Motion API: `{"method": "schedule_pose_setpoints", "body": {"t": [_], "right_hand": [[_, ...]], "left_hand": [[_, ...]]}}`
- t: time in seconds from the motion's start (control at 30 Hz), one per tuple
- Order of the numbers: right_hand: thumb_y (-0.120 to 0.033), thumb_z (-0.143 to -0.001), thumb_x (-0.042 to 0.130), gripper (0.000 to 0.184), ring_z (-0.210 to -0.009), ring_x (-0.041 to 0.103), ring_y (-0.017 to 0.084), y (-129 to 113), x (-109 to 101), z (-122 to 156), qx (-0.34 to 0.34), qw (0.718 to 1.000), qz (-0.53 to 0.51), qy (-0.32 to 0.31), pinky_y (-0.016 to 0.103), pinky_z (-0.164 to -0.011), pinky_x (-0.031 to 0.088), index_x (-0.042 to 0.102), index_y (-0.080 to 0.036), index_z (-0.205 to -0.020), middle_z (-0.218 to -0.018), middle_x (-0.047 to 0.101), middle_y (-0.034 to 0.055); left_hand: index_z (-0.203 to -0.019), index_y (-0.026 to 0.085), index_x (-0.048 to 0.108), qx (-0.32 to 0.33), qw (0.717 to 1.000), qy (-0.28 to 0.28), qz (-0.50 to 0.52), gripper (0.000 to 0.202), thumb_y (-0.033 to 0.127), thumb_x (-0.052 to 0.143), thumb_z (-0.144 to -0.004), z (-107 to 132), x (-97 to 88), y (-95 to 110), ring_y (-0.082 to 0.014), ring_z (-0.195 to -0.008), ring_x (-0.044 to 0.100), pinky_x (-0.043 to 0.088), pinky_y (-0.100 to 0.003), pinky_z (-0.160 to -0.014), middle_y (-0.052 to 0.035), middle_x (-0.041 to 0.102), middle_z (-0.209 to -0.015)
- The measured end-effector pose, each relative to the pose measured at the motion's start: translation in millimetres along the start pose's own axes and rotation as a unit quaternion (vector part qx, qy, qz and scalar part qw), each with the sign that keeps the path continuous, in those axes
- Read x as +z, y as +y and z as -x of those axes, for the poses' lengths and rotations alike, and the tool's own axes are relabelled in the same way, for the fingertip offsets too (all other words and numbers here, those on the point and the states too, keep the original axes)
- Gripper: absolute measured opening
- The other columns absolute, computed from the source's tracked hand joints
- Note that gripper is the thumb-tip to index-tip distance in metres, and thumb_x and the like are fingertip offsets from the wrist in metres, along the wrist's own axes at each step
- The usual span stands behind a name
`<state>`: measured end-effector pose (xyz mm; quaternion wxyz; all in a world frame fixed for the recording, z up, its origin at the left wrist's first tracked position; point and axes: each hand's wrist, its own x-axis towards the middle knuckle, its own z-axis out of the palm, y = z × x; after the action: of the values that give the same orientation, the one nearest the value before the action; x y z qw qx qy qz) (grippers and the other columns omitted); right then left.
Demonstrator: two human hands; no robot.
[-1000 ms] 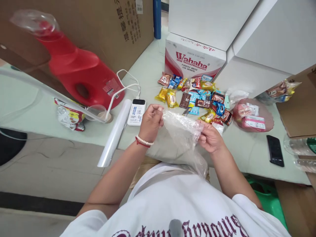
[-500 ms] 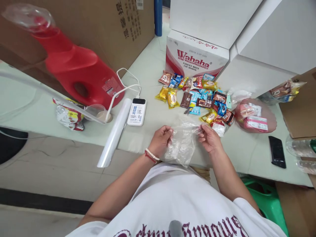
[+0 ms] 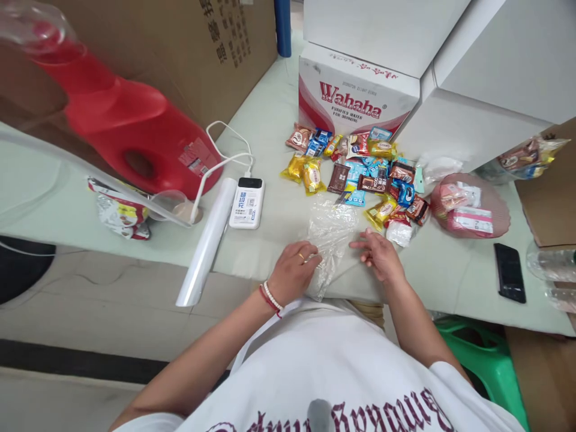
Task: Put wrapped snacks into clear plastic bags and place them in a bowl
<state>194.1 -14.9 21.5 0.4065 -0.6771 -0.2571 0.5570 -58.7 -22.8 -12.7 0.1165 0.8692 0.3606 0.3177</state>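
Note:
A clear, crinkled plastic bag [image 3: 335, 231] lies on the table between my hands, its lower end by the front edge. My left hand [image 3: 297, 267], with a ring and bracelets, has its fingers curled together on the bag's left side; the thumb is mostly hidden. To the right of the bag, my right hand [image 3: 380, 255] is open, its fingers partly stretched toward the plastic and holding nothing. Just beyond lies a spread of small wrapped snacks [image 3: 373, 183] in yellow, blue, brown and red packs. A whitish packet [image 3: 399, 233] sits close to my right fingers.
Left of my hands are a white power bank [image 3: 247, 204] on a cable, a clear plastic roll [image 3: 204, 246] and a large red jug [image 3: 144, 132]. A Wahaba-style printed carton [image 3: 355, 99] stands behind the snacks. Rightward are a pink bowl [image 3: 497, 207] and a phone [image 3: 509, 273].
The bag, held up between both hands before, now lies flatter and farther forward on the table. My right hand has let go of it; my left hand has turned palm down.

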Motion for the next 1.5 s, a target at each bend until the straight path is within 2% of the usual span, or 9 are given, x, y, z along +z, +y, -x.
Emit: {"method": "schedule_pose_setpoints", "body": {"t": [0.23,0.6,0.7,0.8,0.93,1.03,1.1,1.3,1.5], "right_hand": [[-0.042,-0.055,0.088,0.045,-0.046,0.047,0.007,21.4,14.7,6.6,-0.014,0.998,0.016,-0.057,0.019,-0.04,0.031,0.065,-0.018,-0.086,-0.066,0.067,-0.0018],[-0.037,-0.068,0.078,0.028,-0.047,0.043,0.007,15.1,0.0,2.7,-0.102,0.994,0.027,0.026,0.02,-0.04,0.029,0.066,-0.019,-0.087,-0.077,0.067,-0.0006],[-0.04,-0.078,0.076,0.024,-0.049,0.042,0.008,17.2,-4.4,13.9,-0.139,0.988,0.058,0.032,0.022,-0.043,0.029,0.065,-0.021,-0.09,-0.072,0.06,-0.0034],[-0.041,-0.09,0.07,0.019,-0.055,0.043,0.011,17.0,-4.3,35.1,-0.228,0.962,0.15,-0.004,0.025,-0.051,0.036,0.067,-0.023,-0.091,-0.071,0.058,-0.0026],[-0.037,-0.095,0.068,0.017,-0.081,0.058,0.019,20.3,12.7,56.6,-0.402,0.839,0.324,-0.173,0.033,-0.073,0.049,0.07,-0.024,-0.106,-0.09,0.065,0.0047],[-0.034,-0.093,0.071,0.025,-0.101,0.057,0.027,32.1,32.4,56.2,-0.447,0.723,0.443,-0.284,0.041,-0.085,0.051,0.069,-0.022,-0.116,-0.111,0.066,0.0115],[-0.026,-0.095,0.068,0.021,-0.101,0.054,0.027,41.6,39.9,50.5,-0.443,0.689,0.488,-0.302,0.042,-0.086,0.051,0.068,-0.019,-0.115,-0.112,0.064,0.013],[-0.019,-0.101,0.052,0.016,-0.099,0.054,0.023,46.0,17.7,33.7,-0.439,0.74,0.424,-0.282,0.039,-0.087,0.051,0.068,-0.02,-0.101,-0.107,0.063,0.0116],[-0.025,-0.1,0.056,0.017,-0.109,0.058,0.026,22.3,5.8,42.2,-0.423,0.772,0.393,-0.267,0.044,-0.093,0.052,0.068,-0.024,-0.111,-0.115,0.063,0.0115]], "left_hand": [[-0.102,0.019,0.071,-0.065,0.994,-0.023,0.08,0.017,0.014,0.056,-0.094,7.5,8.9,-1.0,-0.025,-0.111,0.06,0.056,-0.042,-0.093,-0.0131,0.065,-0.117],[-0.104,0.022,0.072,-0.127,0.982,-0.034,0.134,0.024,0.017,0.053,-0.091,-1.3,-18.4,-15.8,-0.0269,-0.121,0.058,0.051,-0.048,-0.102,-0.0128,0.066,-0.127],[-0.092,0.025,0.071,-0.07,0.98,-0.054,0.176,0.018,0.019,0.055,-0.09,6.1,-38.9,-12.2,-0.0243,-0.109,0.06,0.05,-0.044,-0.098,-0.0092,0.071,-0.108],[-0.082,0.022,0.068,-0.176,0.97,-0.021,0.165,0.017,0.03,0.057,-0.092,25.3,-55.4,-5.7,-0.0188,-0.079,0.058,0.049,-0.034,-0.078,-0.005,0.066,-0.081],[-0.059,0.02,0.055,-0.44,0.879,-0.065,0.171,0.05,0.056,0.055,-0.093,58.4,-58.2,4.6,-0.0127,-0.053,0.039,0.032,-0.027,-0.055,0.0026,0.045,-0.052],[-0.055,0.018,0.058,-0.508,0.795,-0.166,0.288,0.06,0.07,0.057,-0.085,68.9,-47.7,15.2,-0.0119,-0.051,0.04,0.029,-0.026,-0.053,0.001,0.05,-0.05],[-0.062,0.017,0.064,-0.523,0.757,-0.146,0.364,0.054,0.069,0.067,-0.077,67.3,-38.8,22.2,-0.011,-0.053,0.042,0.03,-0.025,-0.053,0.0005,0.056,-0.056],[-0.073,0.016,0.063,-0.573,0.633,0.006,0.52,0.046,0.057,0.083,-0.066,62.0,-25.2,28.0,-0.0049,-0.047,0.03,0.02,-0.022,-0.047,0.0029,0.058,-0.058],[-0.075,0.014,0.068,-0.571,0.607,0.012,0.552,0.043,0.055,0.081,-0.071,61.8,-29.4,28.2,-0.004,-0.046,0.033,0.019,-0.022,-0.046,-0.0023,0.066,-0.065]]}}
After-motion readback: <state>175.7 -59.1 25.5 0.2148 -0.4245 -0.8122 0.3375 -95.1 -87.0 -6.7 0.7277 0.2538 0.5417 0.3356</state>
